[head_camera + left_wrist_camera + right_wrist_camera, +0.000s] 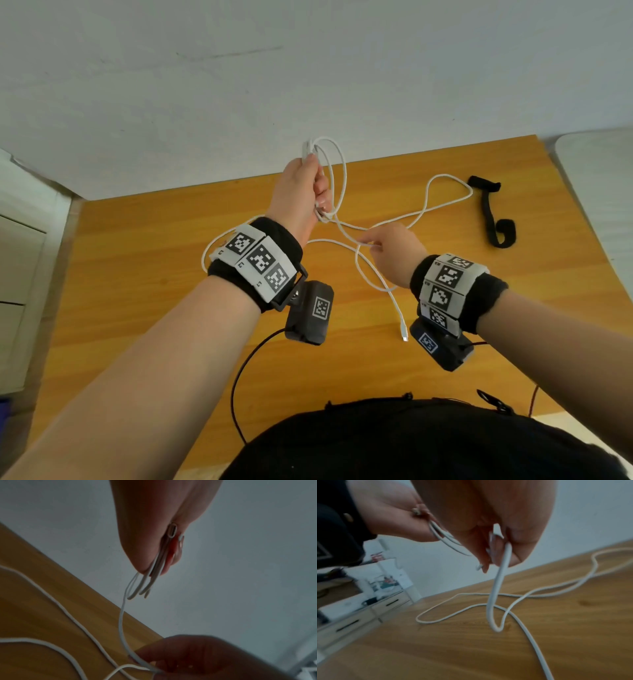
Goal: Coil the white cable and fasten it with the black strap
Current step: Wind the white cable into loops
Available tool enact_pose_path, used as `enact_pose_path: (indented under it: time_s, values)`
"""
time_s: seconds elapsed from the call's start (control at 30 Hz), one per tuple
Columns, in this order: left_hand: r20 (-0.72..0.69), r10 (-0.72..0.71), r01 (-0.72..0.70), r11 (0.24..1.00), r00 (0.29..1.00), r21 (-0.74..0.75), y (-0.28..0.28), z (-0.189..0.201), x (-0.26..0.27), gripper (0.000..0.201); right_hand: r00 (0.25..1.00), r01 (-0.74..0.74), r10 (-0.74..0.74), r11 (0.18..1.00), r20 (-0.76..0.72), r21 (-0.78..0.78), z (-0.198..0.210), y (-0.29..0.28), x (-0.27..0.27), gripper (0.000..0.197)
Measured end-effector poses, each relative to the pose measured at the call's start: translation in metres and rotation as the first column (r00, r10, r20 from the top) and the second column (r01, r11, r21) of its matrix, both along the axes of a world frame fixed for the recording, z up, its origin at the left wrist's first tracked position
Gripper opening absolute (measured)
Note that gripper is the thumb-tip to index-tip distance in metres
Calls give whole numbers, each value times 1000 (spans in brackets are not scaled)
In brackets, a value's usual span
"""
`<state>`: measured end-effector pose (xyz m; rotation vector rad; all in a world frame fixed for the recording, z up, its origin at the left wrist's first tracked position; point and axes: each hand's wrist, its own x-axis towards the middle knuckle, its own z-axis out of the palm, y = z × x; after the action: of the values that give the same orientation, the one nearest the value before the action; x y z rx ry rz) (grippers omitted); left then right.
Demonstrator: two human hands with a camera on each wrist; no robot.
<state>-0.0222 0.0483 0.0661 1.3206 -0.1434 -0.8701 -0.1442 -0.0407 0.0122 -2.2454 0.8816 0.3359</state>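
My left hand (308, 185) is raised above the wooden table (137, 274) and grips a small bundle of loops of the white cable (337, 178); one connector end (172, 530) sticks out of the fist. My right hand (387, 250), lower and to the right, pinches a free stretch of the same cable (500, 582) between thumb and fingers. The remaining cable trails over the table in loose curves, its other plug (405, 337) lying near my right wrist. The black strap (493, 219) lies curled on the table at the far right, untouched.
A pale wall (308, 68) rises behind the table's far edge. White drawers (17, 274) stand off the left side, with cluttered boxes (388, 582) on top. A white surface (603, 178) borders the right. Black wires (246, 370) from the wrist cameras hang near my body.
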Motion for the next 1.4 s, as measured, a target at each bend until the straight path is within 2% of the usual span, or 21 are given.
enact_pose_path:
  time_s: [0.03, 0.1, 0.17, 0.23, 0.33, 0.43, 0.53, 0.6, 0.67, 0.7, 0.77, 0.83, 0.9, 0.93, 1.0, 1.07, 1.13, 1.3, 1.4]
  values:
    - [92, -34, 30, 999, 995, 45, -1, -2, -2, 30, 996, -69, 69, 998, -56, -7, 3, 1, 1, 46]
    - [301, -143, 92, 980, 943, 175, 0, -6, -8, 28, 986, -158, 158, 987, -58, 7, 9, 4, 2, 46]
    - [455, -241, 113, 950, 857, 291, 1, -10, -13, 27, 982, -188, 187, 982, 19, 14, 17, 5, 1, 39]
    - [542, -303, 116, 929, 784, 351, 2, -14, -17, 24, 984, -142, 138, 990, 113, 22, 25, 4, 1, 28]
    - [579, -370, 134, 903, 726, 409, 3, -20, -20, 18, 949, -20, -43, 980, 312, 196, 35, 5, 0, 7]
    - [598, -441, 147, 867, 670, 475, 5, -22, -20, 19, 904, 40, -189, 930, 383, 366, 43, 4, -2, 26]
    - [626, -533, 133, 811, 569, 570, 7, -24, -19, 23, 892, 63, -272, 866, 362, 496, 48, 3, -2, 35]
    - [618, -572, 127, 781, 540, 612, 8, -26, -19, 24, 896, 68, -316, 792, 312, 607, 51, 0, -2, 35]
    - [626, -555, 99, 786, 548, 610, 9, -28, -17, 24, 927, 58, -286, 748, 242, 661, 52, -4, -3, 34]
    - [633, -526, 77, 800, 567, 595, 9, -28, -16, 24, 953, 36, -224, 756, 206, 654, 51, -5, -4, 33]
    - [632, -453, 43, 832, 629, 553, 8, -26, -12, 23, 992, -74, 3, 814, 124, 576, 46, -5, -7, 24]
    - [621, -391, 15, 853, 680, 521, 7, -22, -8, 22, 977, -199, 210, 855, 31, 479, 39, 0, -11, 13]
    - [595, -353, 9, 865, 723, 502, 9, -17, -3, 23, 965, -243, 263, 892, -3, 381, 30, 2, -14, 15]
    - [569, -335, 21, 874, 751, 486, 10, -15, -1, 23, 975, -216, 223, 913, 21, 347, 27, 1, -16, 15]
    - [492, -298, 63, 897, 818, 438, 13, -11, 2, 24, 992, -48, -3, 916, 127, 398, 27, -2, -17, 11]
    - [383, -287, 131, 913, 878, 385, 18, -8, 4, 27, 941, 123, -264, 850, 212, 512, 32, -7, -17, 5]
    - [273, -326, 225, 912, 905, 343, 23, -6, 4, 30, 869, 211, -413, 808, 273, 550, 39, -13, -15, 11]
    - [30, -380, 359, 895, 925, 265, 33, 1, -3, 39, 809, 283, -451, 861, 376, 423, 48, -21, -9, 18]
    - [2, -419, 407, 883, 908, 235, 39, 4, -7, 35, 779, 344, -465, 878, 420, 333, 47, -22, -6, 19]
